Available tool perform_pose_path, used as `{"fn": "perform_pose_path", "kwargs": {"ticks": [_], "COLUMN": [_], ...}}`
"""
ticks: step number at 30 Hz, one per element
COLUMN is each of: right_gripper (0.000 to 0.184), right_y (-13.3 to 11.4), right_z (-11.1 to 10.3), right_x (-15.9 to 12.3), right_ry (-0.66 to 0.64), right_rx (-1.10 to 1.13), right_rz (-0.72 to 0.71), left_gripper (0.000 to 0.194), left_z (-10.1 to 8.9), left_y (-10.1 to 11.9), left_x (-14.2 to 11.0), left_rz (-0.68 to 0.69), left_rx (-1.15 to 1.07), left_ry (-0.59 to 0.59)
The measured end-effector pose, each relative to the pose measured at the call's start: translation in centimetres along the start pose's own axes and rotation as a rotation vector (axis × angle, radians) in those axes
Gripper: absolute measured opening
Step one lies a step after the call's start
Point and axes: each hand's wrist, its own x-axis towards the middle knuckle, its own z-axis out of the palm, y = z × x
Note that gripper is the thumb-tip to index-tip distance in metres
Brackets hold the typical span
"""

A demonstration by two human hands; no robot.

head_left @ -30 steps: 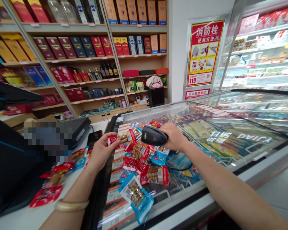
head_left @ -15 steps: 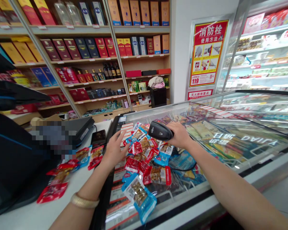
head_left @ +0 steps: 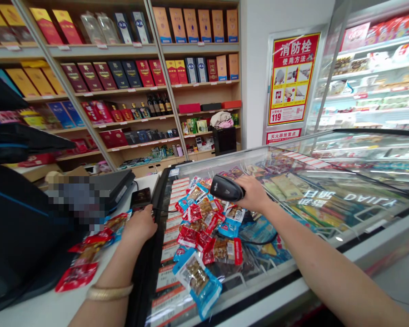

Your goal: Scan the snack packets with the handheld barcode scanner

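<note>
The tall shelving [head_left: 201, 93] fills the back of your view, carrying rows of boxes and a few bottles. Before you spreads the glass-topped freezer [head_left: 272, 297], with packaged goods visible under its glass. On your left, the white counter [head_left: 44, 306] runs alongside it, bearing a large piece of black equipment [head_left: 17, 218]. A red and yellow poster [head_left: 293, 81] hangs on the wall beyond the freezer.

A loose pile of red and blue snack packets [head_left: 204, 222] lies on the freezer glass, between your forearms. More packets [head_left: 83, 261] lie on the counter, beside the black equipment and left of your left forearm.

Your right hand [head_left: 254, 193] is closed round the black handheld scanner [head_left: 226, 188], holding it above the far part of the pile, its head pointing left. Your left hand [head_left: 141, 225] is low at the counter's edge, fingers bunched and mostly hidden; you cannot tell from here whether it grips anything. The dark phone-like object [head_left: 141, 197] lies just beyond its fingertips. A gold-toned bracelet [head_left: 109, 293] circles your left forearm.
</note>
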Motion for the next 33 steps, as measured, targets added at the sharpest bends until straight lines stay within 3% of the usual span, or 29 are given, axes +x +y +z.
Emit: {"fn": "perform_pose_path", "kwargs": {"ticks": [4, 7, 10, 13, 23, 30, 33], "right_gripper": [0.028, 0.026, 0.025, 0.030, 0.028, 0.028, 0.028], "right_y": [0.0, -0.1, -0.4, -0.8, -2.2, -2.4, -2.3], "right_z": [0.0, -0.2, -0.4, -0.6, -0.6, -0.5, -0.7], "right_x": [0.0, 0.1, 0.2, 0.3, 0.4, 0.4, 0.4], "right_ry": [0.008, 0.013, 0.030, 0.044, -0.051, -0.107, -0.101], "right_rx": [-0.004, -0.016, -0.008, 0.027, 0.065, 0.068, 0.063], "right_rz": [0.011, 0.021, 0.011, -0.038, -0.174, -0.170, -0.167], "left_gripper": [0.052, 0.041, 0.052, 0.062, 0.070, 0.072, 0.070], "left_z": [-0.9, -1.1, -1.0, -0.9, -0.8, -0.8, -0.6], "left_y": [-0.1, 0.0, 0.8, 1.6, 2.6, 3.5, 3.4], "left_x": [0.0, -0.1, -0.4, -0.7, -1.5, -2.1, -2.0], "left_rz": [0.010, 0.015, 0.016, 0.042, 0.233, 0.254, 0.263], "left_rx": [-0.270, -0.657, -1.108, -1.345, -1.222, -1.281, -1.271], "left_ry": [0.178, 0.348, 0.345, 0.267, 0.239, 0.153, 0.169]}}
